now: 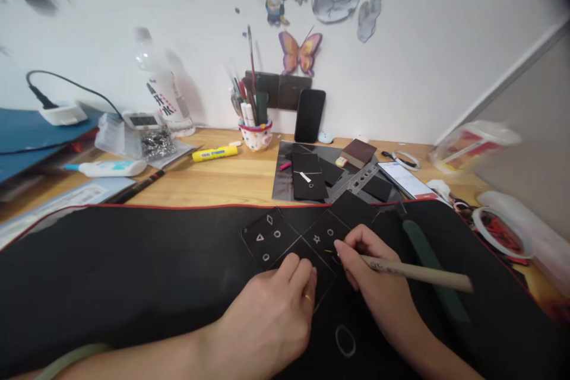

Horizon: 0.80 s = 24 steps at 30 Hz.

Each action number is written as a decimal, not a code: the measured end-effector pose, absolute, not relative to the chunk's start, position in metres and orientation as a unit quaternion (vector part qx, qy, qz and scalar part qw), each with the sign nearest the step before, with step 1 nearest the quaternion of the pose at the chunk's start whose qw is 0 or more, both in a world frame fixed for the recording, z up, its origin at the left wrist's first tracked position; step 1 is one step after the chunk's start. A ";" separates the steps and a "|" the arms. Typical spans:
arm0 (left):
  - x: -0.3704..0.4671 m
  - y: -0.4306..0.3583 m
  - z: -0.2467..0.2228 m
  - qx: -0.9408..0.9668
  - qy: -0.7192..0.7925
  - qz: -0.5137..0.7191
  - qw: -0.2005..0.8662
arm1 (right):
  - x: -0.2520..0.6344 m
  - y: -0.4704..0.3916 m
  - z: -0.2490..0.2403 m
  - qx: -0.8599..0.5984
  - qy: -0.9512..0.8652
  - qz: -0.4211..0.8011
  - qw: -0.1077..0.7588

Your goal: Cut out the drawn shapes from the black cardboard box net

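Observation:
My right hand [371, 264] is closed round a pale wooden stick-like tool [423, 276] with dark writing on its shaft. Its blunt end points right, and its working tip is hidden by my fingers over the black card. That black card [291, 228] has light dividing lines and small outlined shapes: a diamond, a triangle, circles and a star. My left hand [278, 309] rests on the card's near side, fingers bent and pressed together; what they hold, if anything, is hidden. Near my forearms, a light ring outline [345, 341] shows on the black mat [155, 273].
Right of my right hand lies a dark green cutter-like tool [434, 267]. Behind the mat are a clear sleeve with black cards [309, 178], a lit phone [407, 180], a dark phone [310, 116], a pen cup [256, 135], a yellow tube [215, 154] and a bottle [162, 95].

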<state>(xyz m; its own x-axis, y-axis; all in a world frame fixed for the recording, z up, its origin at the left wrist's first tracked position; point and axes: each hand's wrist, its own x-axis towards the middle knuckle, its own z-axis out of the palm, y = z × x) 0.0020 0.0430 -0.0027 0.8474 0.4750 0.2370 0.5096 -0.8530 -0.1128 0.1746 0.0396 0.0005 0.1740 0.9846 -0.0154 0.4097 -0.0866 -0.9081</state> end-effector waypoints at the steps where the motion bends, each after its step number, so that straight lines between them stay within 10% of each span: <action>1: 0.003 0.043 -0.004 -0.957 -0.254 -0.104 0.090 | 0.175 0.040 0.000 -0.649 -0.529 0.351 0.419; 24: 0.010 0.046 0.009 -0.973 -0.155 -0.065 0.159 | 0.173 0.044 0.001 -0.616 -0.486 0.410 0.465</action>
<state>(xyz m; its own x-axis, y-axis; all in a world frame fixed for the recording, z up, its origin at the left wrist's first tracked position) 0.0100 0.0459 0.0094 0.9433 0.2817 0.1757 0.3229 -0.9013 -0.2889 0.1730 0.0436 0.0008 0.1919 0.9800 -0.0528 0.2176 -0.0950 -0.9714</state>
